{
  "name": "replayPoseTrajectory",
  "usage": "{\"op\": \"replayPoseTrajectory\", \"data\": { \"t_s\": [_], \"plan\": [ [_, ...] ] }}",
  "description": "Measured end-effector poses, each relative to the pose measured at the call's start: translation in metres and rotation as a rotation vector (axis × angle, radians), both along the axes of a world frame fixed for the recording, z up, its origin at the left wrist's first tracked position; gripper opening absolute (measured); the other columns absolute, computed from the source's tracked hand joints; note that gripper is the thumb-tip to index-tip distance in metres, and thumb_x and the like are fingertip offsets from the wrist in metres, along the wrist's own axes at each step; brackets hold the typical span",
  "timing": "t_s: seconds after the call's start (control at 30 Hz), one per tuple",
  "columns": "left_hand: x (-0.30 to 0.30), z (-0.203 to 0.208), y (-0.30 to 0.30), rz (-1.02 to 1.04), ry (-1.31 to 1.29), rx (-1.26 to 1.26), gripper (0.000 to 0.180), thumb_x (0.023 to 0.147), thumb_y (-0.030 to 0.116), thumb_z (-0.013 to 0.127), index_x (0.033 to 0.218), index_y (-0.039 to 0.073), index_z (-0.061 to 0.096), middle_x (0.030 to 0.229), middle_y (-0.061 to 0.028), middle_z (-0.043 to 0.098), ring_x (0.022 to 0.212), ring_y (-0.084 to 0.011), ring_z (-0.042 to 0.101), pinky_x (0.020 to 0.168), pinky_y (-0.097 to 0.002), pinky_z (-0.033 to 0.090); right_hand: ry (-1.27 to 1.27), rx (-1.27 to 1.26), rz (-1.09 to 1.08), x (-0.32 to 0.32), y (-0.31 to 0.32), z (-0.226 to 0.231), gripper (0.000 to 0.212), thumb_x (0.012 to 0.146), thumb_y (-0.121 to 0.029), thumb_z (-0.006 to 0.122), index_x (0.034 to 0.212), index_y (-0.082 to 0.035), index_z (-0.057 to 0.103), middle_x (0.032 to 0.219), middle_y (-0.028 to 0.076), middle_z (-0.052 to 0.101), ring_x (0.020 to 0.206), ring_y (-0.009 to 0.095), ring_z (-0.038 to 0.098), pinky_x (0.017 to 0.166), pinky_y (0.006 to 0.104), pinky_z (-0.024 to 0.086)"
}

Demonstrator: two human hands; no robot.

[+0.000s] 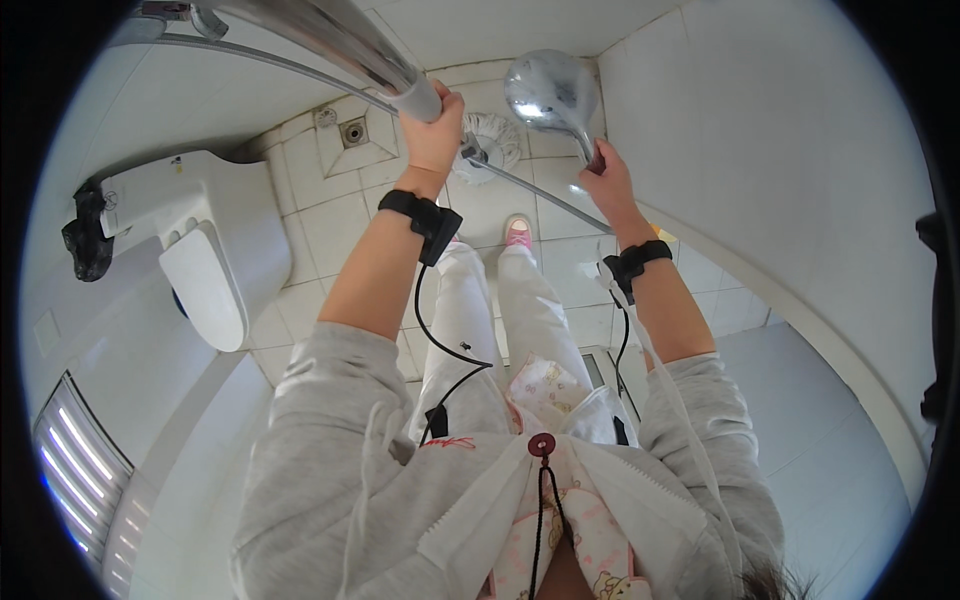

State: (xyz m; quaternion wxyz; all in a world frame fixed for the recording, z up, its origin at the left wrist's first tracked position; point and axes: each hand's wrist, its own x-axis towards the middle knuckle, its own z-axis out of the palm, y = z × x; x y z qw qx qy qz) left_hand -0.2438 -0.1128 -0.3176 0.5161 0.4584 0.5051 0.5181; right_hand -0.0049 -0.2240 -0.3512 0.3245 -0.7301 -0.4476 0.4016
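Note:
My left hand is closed around the pale lower end of a thick, shiny metal tube that slants in from the upper left. My right hand grips the handle of a round chrome shower head, its disc pointing away from me. A thin grey metallic hose runs from the upper left, past my left hand, toward my right wrist. Where it ends is hidden. Both wrists wear black straps with small boxes and cables.
A white toilet stands at the left, with a black plastic bag on it. A floor drain and a white crumpled item lie ahead on the tiles. A white wall rises at the right. A slatted window is lower left.

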Motion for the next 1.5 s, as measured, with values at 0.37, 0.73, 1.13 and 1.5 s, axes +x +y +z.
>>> {"op": "replayPoseTrajectory", "data": {
  "t_s": [0.37, 0.73, 1.13, 1.5],
  "plan": [
    [0.028, 0.066, 0.011, 0.05, -0.154, 0.026, 0.02, 0.072, 0.005, 0.058, 0.059, 0.005, 0.044, 0.054, -0.002, 0.043, 0.051, -0.0122, 0.041, 0.051, -0.0252, 0.034, 0.032, 0.034, -0.043, 0.005, -0.003, 0.004, 0.04, 0.069, -0.002, 0.059, 0.108, -0.002, 0.049, 0.073, 0.006, 0.051, 0.067, 0.014, 0.049, 0.063, 0.0251, 0.042],
    [0.067, 0.038, 0.006, -0.016, -0.102, 0.106, 0.019, 0.072, 0.002, 0.058, 0.059, 0.004, 0.044, 0.053, -0.0005, 0.044, 0.049, -0.0095, 0.042, 0.048, -0.023, 0.033, -0.001, 0.029, -0.075, 0.02, -0.008, 0.002, 0.04, 0.068, -0.001, 0.058, 0.108, -0.003, 0.05, 0.072, 0.005, 0.05, 0.066, 0.015, 0.049, 0.063, 0.0263, 0.042],
    [0.065, -0.004, -0.007, -0.017, -0.068, 0.014, 0.015, 0.075, 0.003, 0.054, 0.062, 0.004, 0.046, 0.054, -0.0015, 0.045, 0.049, -0.009, 0.041, 0.046, -0.0232, 0.034, -0.029, -0.01, -0.112, 0.035, -0.015, -0.007, 0.044, 0.067, -0.004, 0.061, 0.11, -0.004, 0.05, 0.075, 0.007, 0.054, 0.068, 0.017, 0.053, 0.065, 0.0277, 0.044],
    [0.008, 0.002, -0.009, -0.067, -0.129, 0.012, 0.013, 0.079, 0.003, 0.047, 0.066, 0.003, 0.044, 0.055, -0.0027, 0.046, 0.05, -0.0102, 0.043, 0.049, -0.0241, 0.035, -0.044, -0.002, -0.09, 0.026, -0.014, -0.007, 0.043, 0.066, -0.003, 0.06, 0.109, -0.003, 0.051, 0.072, 0.007, 0.053, 0.065, 0.017, 0.052, 0.063, 0.028, 0.043]
  ]
}}
